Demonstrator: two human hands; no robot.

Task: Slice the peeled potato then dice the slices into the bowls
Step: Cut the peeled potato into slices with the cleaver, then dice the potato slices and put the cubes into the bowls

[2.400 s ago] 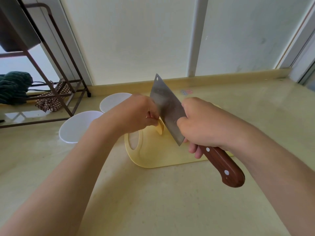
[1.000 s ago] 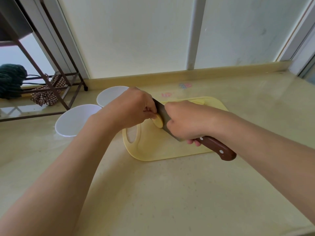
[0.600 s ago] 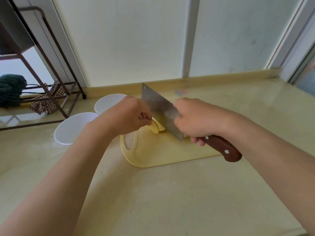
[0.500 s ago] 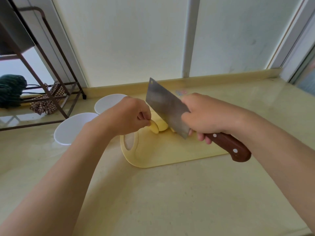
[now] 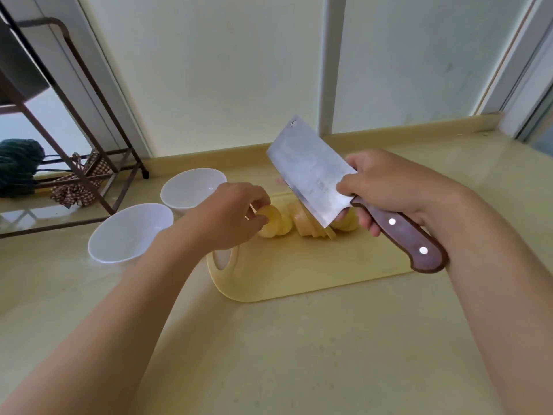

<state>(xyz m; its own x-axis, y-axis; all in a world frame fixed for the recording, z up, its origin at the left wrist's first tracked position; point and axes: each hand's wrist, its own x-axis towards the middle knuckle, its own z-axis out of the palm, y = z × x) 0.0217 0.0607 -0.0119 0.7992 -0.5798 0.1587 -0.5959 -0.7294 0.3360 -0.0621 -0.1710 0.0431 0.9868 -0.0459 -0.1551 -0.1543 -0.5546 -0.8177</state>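
Head view: the left hand (image 5: 230,218) pinches the uncut end of the peeled yellow potato (image 5: 270,217) to steady it on the pale yellow plastic cutting board (image 5: 299,274), while the right hand (image 5: 386,181), clamped round a wood-handled steel cleaver (image 5: 311,175), holds it above fanned slices (image 5: 311,230), two round white bowls (image 5: 128,232) alongside.

The cutting board (image 5: 299,271) lay at the middle of the surface (image 5: 299,354), its handle hole at the left end. On its far half the potato slices (image 5: 305,227) leaned in a row. The potato end piece (image 5: 270,218) sat just left of them, pinched by the left hand (image 5: 227,217). The cleaver (image 5: 308,172) hung tilted above the right end of the row, its handle gripped by the right hand (image 5: 386,184). Left of the board stood the near bowl (image 5: 128,235), with the far bowl (image 5: 191,187) just behind it. A rack (image 5: 74,139) stood at the far left by the wall, a cloth (image 5: 80,181) under it.
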